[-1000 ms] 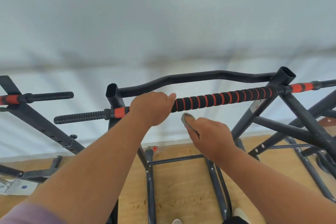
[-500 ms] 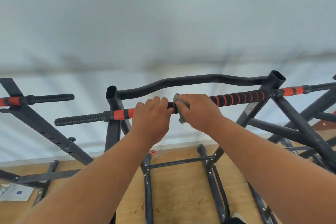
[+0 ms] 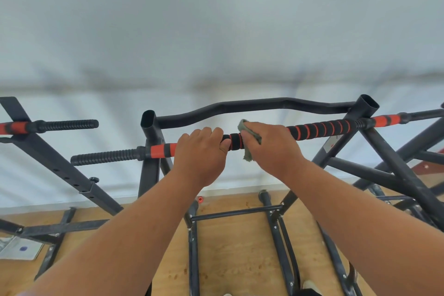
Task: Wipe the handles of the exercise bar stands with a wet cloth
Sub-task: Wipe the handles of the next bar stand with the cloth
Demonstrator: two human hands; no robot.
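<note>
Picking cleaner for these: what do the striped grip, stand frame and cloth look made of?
Striped grip: looks like soft foam sleeve, matte black with orange rings; ridged, slightly puffy surface.
Stand frame: probably painted steel tube, dark satin finish; hollow open top ends, bolted joints.
Cloth: woven or terry fabric, grey-green, limp and frayed at its hanging edge, wrapped on the grip under the right hand. Wetness can't be judged.

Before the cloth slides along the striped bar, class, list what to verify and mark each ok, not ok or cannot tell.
1. Cloth gripped on the foam grip by the right hand: ok.
2. Left hand steadying the bar: ok.
3. Bar right of the cloth free of obstacles: ok.
4. Cloth wet: cannot tell.
5. Cloth wraps under the bar: cannot tell.
</note>
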